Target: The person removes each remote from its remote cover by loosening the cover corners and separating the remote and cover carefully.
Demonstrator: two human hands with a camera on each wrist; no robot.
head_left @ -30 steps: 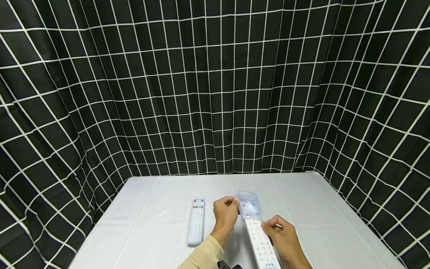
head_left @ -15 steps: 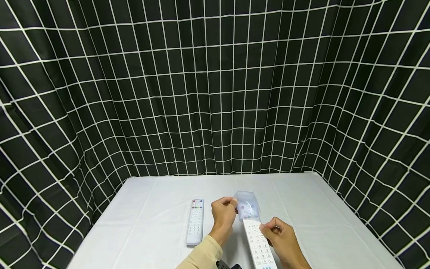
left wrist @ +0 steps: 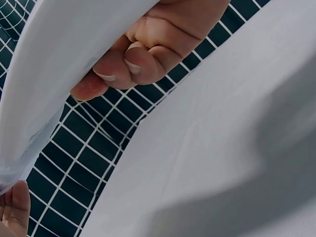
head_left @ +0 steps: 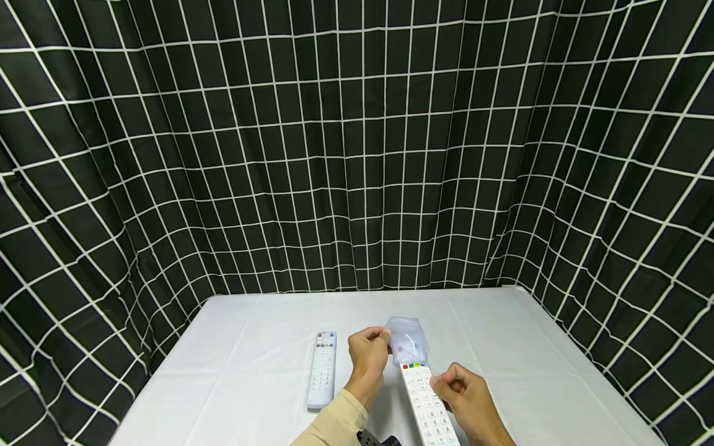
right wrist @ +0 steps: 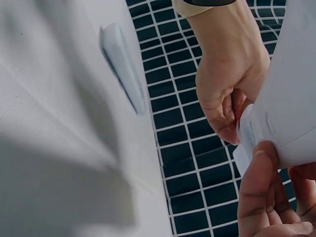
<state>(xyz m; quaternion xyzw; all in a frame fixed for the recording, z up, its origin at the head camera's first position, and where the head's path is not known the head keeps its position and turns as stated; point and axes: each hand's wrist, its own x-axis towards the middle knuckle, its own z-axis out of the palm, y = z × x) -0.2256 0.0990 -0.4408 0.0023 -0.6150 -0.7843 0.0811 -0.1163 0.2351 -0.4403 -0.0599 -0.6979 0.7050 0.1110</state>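
Note:
A long white remote control point(head_left: 428, 402) is held above the table, tilted, its top end inside a translucent cover point(head_left: 408, 341). Red, green and yellow buttons show just below the cover's edge. My left hand point(head_left: 368, 356) pinches the cover's left side; in the left wrist view its curled fingers point(left wrist: 133, 64) lie against the pale surface. With thumb and fingers, my right hand point(head_left: 465, 393) grips the right edge of the remote. The right wrist view has the right fingers point(right wrist: 259, 192) close to the cover's rim. The remote's bottom end is cut off by the frame.
A second remote control point(head_left: 321, 371), with a pale cover over it, lies on the white-clothed table point(head_left: 251, 359) left of my left hand. A black curtain with a white grid point(head_left: 357, 155) surrounds the table's back and sides.
The white remote has slid down toward me relative to the cover, so its coloured buttons now show below the cover's edge. Both hands keep their hold; the view has shifted slightly.

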